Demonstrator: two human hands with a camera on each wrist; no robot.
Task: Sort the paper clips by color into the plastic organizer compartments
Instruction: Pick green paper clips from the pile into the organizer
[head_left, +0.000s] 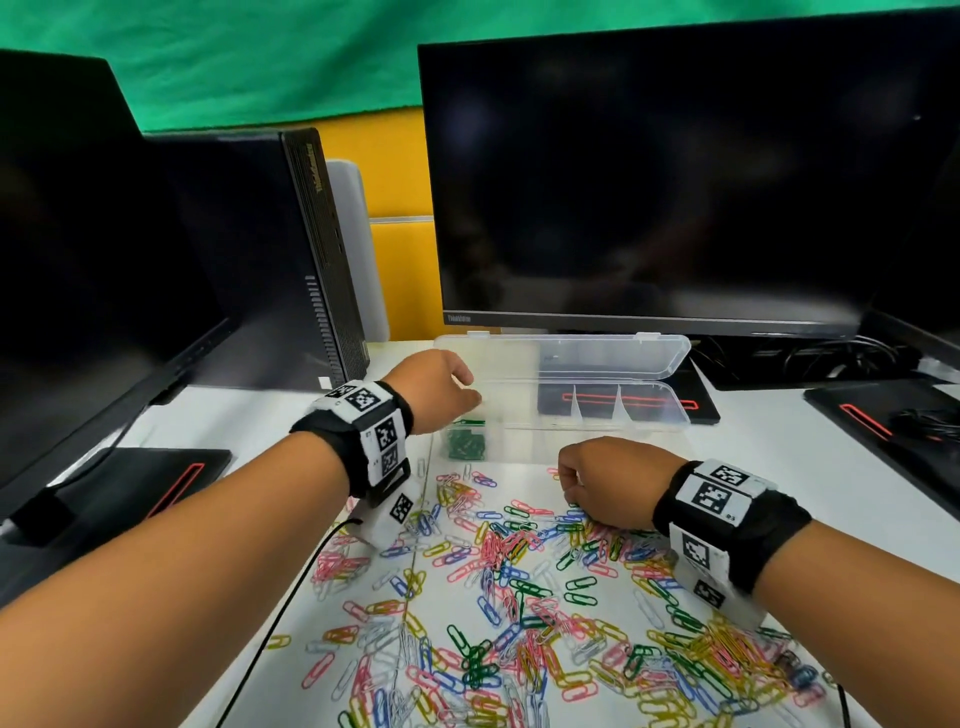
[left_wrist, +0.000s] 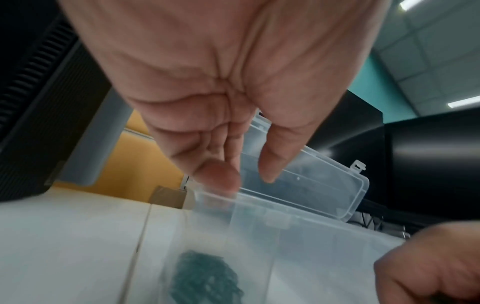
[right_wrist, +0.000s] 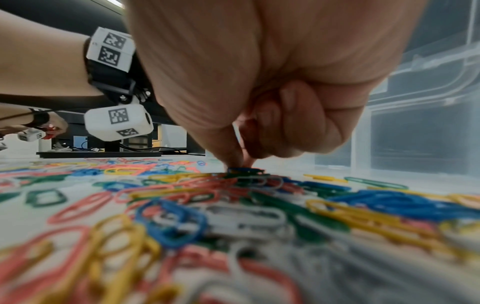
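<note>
A clear plastic organizer (head_left: 652, 422) lies open on the white desk, its lid (head_left: 571, 354) tipped back. Its left compartment holds a heap of green clips (head_left: 466, 445) (left_wrist: 207, 277). My left hand (head_left: 470, 393) (left_wrist: 246, 181) hovers over that compartment with fingers relaxed and apart, holding nothing. One green clip (head_left: 470, 422) shows just under it at the rim. Mixed coloured paper clips (head_left: 519, 571) (right_wrist: 233, 205) are strewn across the desk in front. My right hand (head_left: 570, 493) (right_wrist: 239, 164) is curled, thumb and forefinger pinching a clip (right_wrist: 245, 170), blue at its visible edge, on top of the pile.
A dark monitor (head_left: 649, 171) stands right behind the organizer, and its base (head_left: 628, 402) shows through the clear plastic. A second monitor (head_left: 78, 260) and a black computer tower (head_left: 291, 249) stand at the left. A black cable (head_left: 291, 587) runs over the desk by my left forearm.
</note>
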